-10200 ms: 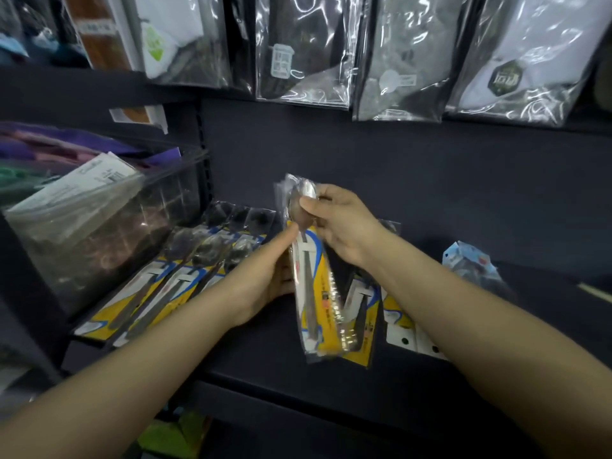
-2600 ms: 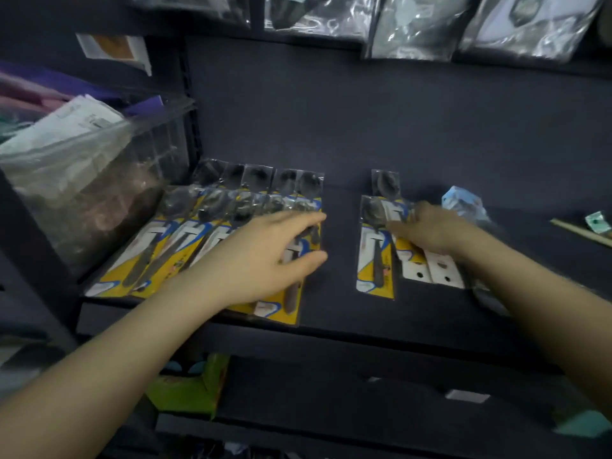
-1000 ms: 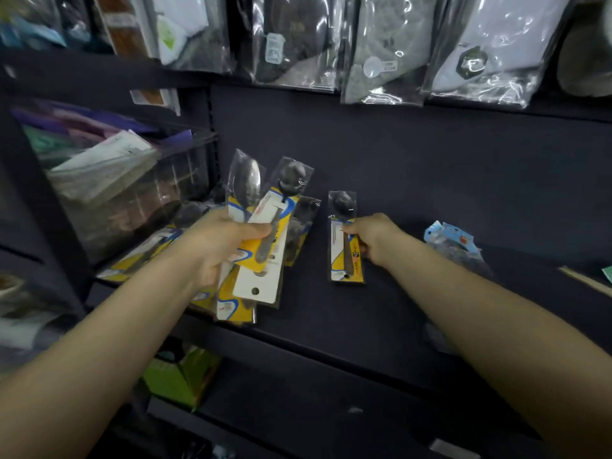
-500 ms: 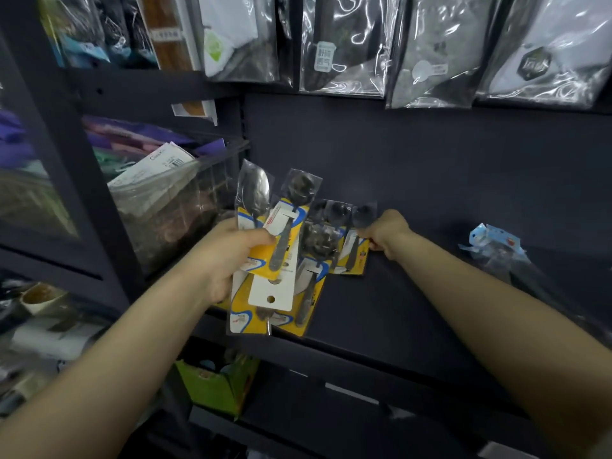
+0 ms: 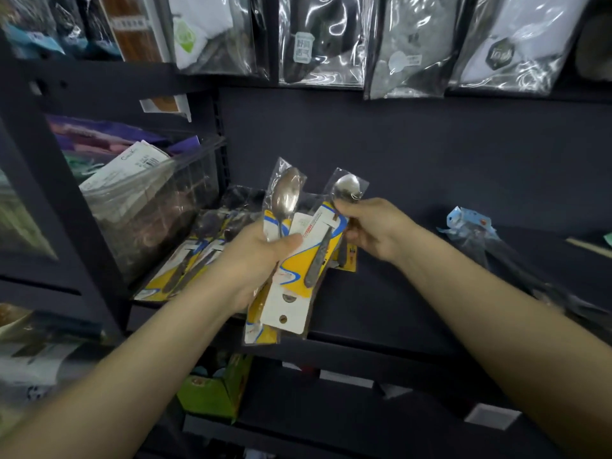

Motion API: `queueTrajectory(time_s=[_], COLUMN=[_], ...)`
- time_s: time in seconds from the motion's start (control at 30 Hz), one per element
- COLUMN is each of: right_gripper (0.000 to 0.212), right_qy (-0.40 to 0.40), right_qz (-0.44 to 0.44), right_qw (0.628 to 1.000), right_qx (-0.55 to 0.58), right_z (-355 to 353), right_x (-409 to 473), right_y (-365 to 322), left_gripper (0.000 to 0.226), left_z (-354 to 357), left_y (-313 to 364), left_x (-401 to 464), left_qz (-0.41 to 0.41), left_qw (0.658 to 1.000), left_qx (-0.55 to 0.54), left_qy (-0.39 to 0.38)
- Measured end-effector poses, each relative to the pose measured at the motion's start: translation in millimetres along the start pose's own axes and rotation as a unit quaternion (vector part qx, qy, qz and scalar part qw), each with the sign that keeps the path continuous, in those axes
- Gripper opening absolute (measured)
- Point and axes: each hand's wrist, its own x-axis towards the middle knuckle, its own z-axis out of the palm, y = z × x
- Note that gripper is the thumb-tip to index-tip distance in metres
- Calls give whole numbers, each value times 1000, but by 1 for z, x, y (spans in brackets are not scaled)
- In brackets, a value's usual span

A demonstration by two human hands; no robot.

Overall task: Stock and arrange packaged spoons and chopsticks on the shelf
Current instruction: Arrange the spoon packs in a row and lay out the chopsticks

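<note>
My left hand (image 5: 255, 260) grips a fanned bundle of packaged spoons (image 5: 291, 270), yellow-and-white cards in clear sleeves, held upright above the front of the dark shelf (image 5: 414, 309). My right hand (image 5: 374, 230) pinches the top of the front spoon pack (image 5: 344, 193) near its bowl. More spoon packs (image 5: 185, 266) lie flat in a row on the shelf's left side, partly hidden behind my left hand. A blue-topped clear packet (image 5: 470, 226) lies at the shelf's right.
A clear plastic bin (image 5: 149, 207) of packaged goods stands at the left of the shelf. Bagged socks (image 5: 318, 44) hang above. A chopstick-like stick (image 5: 589, 248) lies at the far right. A green box (image 5: 215, 389) sits on the lower shelf.
My right hand has left the pack on the shelf and come over to the bundle in my left hand, taking hold of the front pack's top. The bundle has risen slightly.
</note>
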Motion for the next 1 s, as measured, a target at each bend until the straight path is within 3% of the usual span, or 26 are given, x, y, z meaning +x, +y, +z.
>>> queueTrajectory(time_s=[0.1, 0.27, 0.5, 0.63, 0.73, 0.77, 0.8, 0.83, 0.9, 0.93, 1.0], right_gripper=[20, 31, 21, 24, 46, 49, 46, 42, 43, 44, 45], right_qy=[37, 81, 109, 136, 193, 213, 217, 200, 100, 35, -46], right_qz=[40, 96, 32, -26, -58, -94, -136, -167, -117, -62, -14], right_qw=[999, 986, 935, 868, 755, 742, 752, 800, 946, 986, 999], right_qx=[-5, -111, -335, -477, -624, -629, -608, -541, -285, -150, 22], right_z=[-19, -35, -17, -6, 8, 13, 18, 23, 35, 39, 37], right_x=[2, 3, 9, 5, -9, -16, -22, -30, -44, -52, -60], right_y=[-1, 6, 29, 31, 31, 30, 29, 26, 21, 20, 19], left_gripper=[17, 14, 12, 17, 19, 19, 18, 16, 15, 15, 14], left_z=[-6, -31, -49, -47, -46, -45, -45, -43, -39, -34, -23], left_y=[-2, -4, -8, -6, -7, -8, -8, -8, -7, -6, -3], left_x=[-4, -12, -15, -21, -24, -23, -23, -22, -19, -18, -18], left_qz=[-18, -40, -67, -65, -52, -46, -40, -36, -35, -37, -47], left_qw=[1000, 998, 997, 996, 995, 996, 996, 996, 994, 991, 984], left_qx=[-11, -3, -35, -67, -79, -78, -75, -76, -89, -98, -121], left_qy=[13, 45, 31, 3, -9, -12, -17, -25, -58, -78, -120])
